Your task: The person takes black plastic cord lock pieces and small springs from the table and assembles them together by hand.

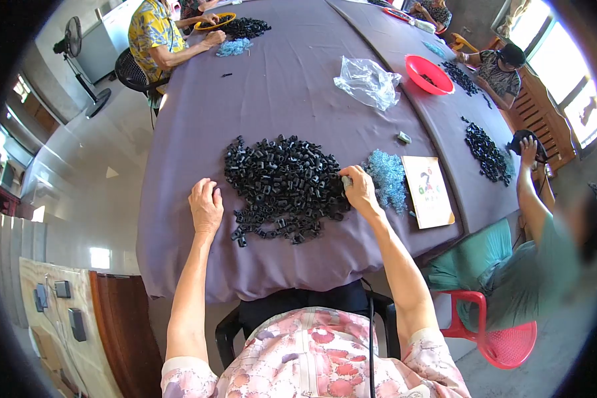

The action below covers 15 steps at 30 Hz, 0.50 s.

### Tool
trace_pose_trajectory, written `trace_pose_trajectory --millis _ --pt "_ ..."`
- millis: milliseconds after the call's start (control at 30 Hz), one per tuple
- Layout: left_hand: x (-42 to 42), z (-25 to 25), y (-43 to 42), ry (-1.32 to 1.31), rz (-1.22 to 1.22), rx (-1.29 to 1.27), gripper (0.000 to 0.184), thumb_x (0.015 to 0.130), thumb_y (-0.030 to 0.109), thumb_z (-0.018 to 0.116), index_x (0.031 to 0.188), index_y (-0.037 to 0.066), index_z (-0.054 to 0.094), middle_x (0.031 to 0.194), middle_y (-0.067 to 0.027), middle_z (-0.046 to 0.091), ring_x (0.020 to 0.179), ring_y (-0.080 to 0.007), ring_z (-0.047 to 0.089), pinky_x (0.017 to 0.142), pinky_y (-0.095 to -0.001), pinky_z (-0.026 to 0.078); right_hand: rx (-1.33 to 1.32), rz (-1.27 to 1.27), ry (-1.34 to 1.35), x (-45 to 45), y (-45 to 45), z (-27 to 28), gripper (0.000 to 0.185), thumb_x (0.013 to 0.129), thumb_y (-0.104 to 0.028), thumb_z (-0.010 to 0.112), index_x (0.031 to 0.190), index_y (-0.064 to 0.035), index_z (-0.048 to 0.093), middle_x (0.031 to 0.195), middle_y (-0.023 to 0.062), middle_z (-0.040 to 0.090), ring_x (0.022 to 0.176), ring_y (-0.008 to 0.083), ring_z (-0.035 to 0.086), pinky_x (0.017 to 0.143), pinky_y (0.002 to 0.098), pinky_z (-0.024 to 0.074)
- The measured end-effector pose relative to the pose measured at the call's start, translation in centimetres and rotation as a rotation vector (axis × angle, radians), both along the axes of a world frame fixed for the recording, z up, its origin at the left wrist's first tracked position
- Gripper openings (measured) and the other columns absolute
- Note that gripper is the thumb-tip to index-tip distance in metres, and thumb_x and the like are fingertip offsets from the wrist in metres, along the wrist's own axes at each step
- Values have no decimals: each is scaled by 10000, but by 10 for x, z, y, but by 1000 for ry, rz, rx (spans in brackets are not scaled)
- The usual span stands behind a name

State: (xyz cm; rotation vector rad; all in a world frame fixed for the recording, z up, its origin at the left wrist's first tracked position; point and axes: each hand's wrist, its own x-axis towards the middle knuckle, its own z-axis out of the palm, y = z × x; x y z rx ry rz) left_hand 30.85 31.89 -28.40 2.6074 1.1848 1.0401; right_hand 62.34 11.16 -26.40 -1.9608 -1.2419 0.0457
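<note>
A large heap of small black plastic pieces (282,186) lies on the cloth-covered table in front of me. My left hand (206,204) rests just left of the heap, its fingers curled down; whatever they hold, if anything, is hidden. At the heap's right edge, my right hand (361,189) has its fingers pinched together. Something greyish (346,181) shows at its fingertips, too small to make out. Beside that hand is a pile of small light-blue translucent pieces (386,178). A booklet (428,192) with a printed cover lies to the right of this pile.
A clear plastic bag (368,83) and a red bowl (429,75) lie farther up the table (179,139). Another black pile (487,152) is on the right, near a person in green (530,265) on a red chair (507,341). Other people sit along both sides.
</note>
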Motion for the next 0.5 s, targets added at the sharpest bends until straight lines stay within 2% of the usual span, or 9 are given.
trace_pose_trajectory --millis 200,333,500 --pt "0 3 -2 -6 0 -19 174 833 120 574 993 52 569 1116 -98 548 1081 -285 504 904 -411 386 -160 4 74 4 -6 5 138 767 -29 562 891 -35 623 918 158 607 869 338 595 770 398 469" --pt "1 1 0 2 -10 -23 172 832 122 571 990 54 567 1126 -105 540 1097 -282 494 910 -419 381 -202 -85 97 8 7 8 128 770 -127 583 870 -55 617 844 162 647 813 345 622 739 424 483" --pt "0 1 1 12 1 -40 174 833 123 570 993 54 567 1129 -104 538 1098 -283 493 907 -418 382 -303 -174 69 6 22 16 140 760 -177 601 854 -73 608 815 160 653 789 351 626 711 442 487"
